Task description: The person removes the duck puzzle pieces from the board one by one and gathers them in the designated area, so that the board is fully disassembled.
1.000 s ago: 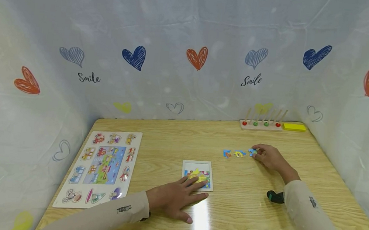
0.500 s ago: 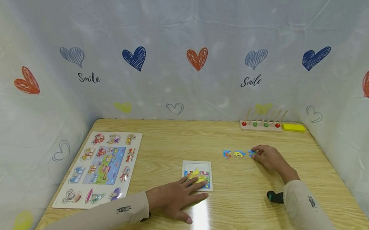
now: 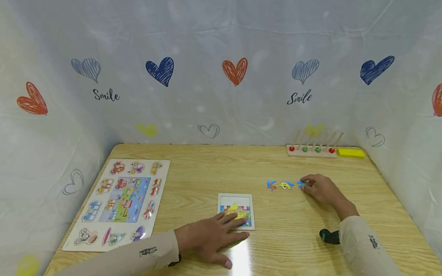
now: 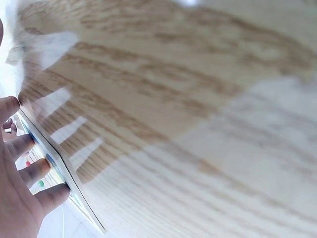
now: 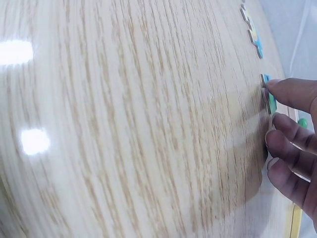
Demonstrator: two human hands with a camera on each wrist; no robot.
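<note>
My left hand [image 3: 217,240] lies with spread fingers over the lower part of a small white-framed jigsaw board [image 3: 235,200]. Yellow and coloured pieces show in its lower half; its upper part is bare white. In the left wrist view the fingertips [image 4: 55,194] touch the board's edge area. Farther right, my right hand [image 3: 324,190] pinches a blue and green jigsaw piece [image 3: 300,184] at the tabletop, thumb and fingers about it. Partly hidden, that piece [image 5: 272,103] also shows in the right wrist view. Two loose jigsaw pieces, one blue-orange [image 3: 271,185] and one blue-yellow [image 3: 286,185], lie left of it.
A large vehicle puzzle board [image 3: 118,203] lies at the left of the wooden table [image 3: 198,167]. Along the back right stand a pegged bead rack [image 3: 311,152] and a yellow block [image 3: 351,153]. A heart-printed curtain [image 3: 192,104] encloses the back and sides.
My right fingers cover slightly more of the blue and green jigsaw piece than a second ago. The left hand stays on the board, and the head view shifts slightly.
</note>
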